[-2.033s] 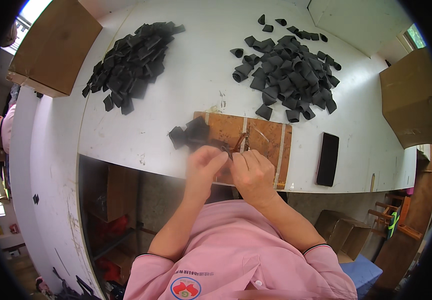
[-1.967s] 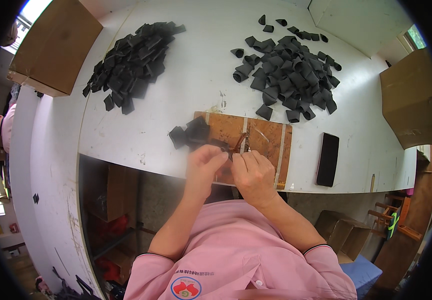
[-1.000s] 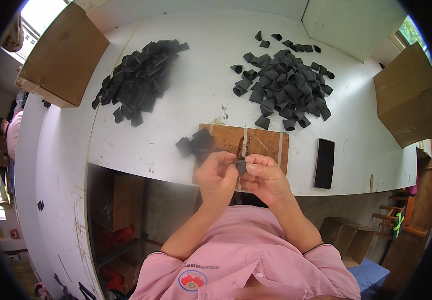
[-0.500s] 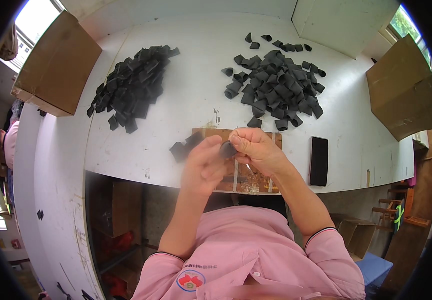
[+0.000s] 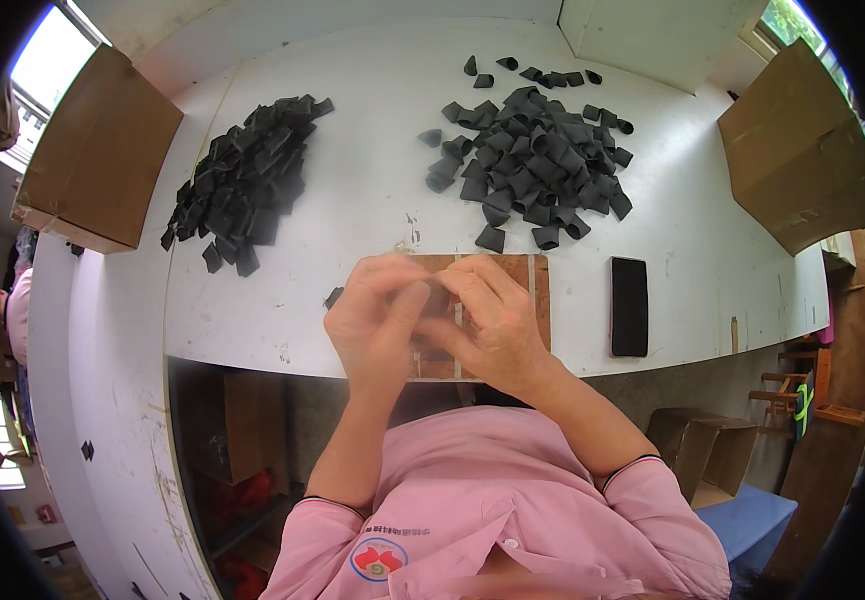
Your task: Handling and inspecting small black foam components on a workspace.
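Observation:
Close together over a brown board at the table's near edge are both of my hands, somewhat blurred. My left hand is closed, thumb and fingers on a small piece of black sheet material. On the other side of the same piece, the bent fingers and thumb of my right hand grip it. Much of the piece is hidden by the fingers, so its exact shape does not show. Another black piece pokes out beside my left hand, on the white table.
A heap of flat black pieces lies at the left. Farther right is a heap of black pieces curled into loops. A dark phone rests right of the board. Cardboard boxes stand at the left and right.
My left hand has come up against the piece that my right hand was pinching as a loop. The fingers of both hands now cover it more. The view has shifted slightly.

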Tool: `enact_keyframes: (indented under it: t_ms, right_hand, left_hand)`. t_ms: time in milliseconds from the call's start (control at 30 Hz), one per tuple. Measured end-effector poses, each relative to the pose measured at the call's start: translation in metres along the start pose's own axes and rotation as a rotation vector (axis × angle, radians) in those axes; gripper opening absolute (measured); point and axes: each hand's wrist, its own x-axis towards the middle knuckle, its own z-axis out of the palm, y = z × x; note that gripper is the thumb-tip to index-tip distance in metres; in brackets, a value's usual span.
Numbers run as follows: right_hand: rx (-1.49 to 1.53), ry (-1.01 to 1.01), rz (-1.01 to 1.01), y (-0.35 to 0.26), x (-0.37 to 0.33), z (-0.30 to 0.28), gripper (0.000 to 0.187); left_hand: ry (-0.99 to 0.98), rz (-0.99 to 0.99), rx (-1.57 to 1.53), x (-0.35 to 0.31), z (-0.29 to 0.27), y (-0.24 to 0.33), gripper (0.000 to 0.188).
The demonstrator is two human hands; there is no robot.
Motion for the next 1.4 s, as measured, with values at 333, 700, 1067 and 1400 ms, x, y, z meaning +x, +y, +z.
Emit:
enact_keyframes:
  t_ms: [333, 700, 1067, 1400]
  right_hand:
    - [-0.314, 0.025, -0.244, 0.002, 0.011, -0.004, 0.015]
    - [-0.377, -0.068, -0.234, 0.005, 0.006, -0.004, 0.007]
    - [0.537, 0.007, 0.701, 0.025, 0.001, -0.023, 0.023]
    - [0.000, -0.249, 0.132, 0.008, -0.047, 0.020, 0.022]
  left_hand:
    - [0.291, -0.364, -0.586, -0.011, 0.006, 0.013, 0.009]
    - [0.044, -0.324, -0.099, -0.013, -0.007, -0.005, 0.013]
    - [0.157, -0.338, 1.083, -0.030, -0.130, -0.133, 0.033]
    - [0.226, -0.717, 0.163, -0.015, -0.118, -0.079, 0.004]
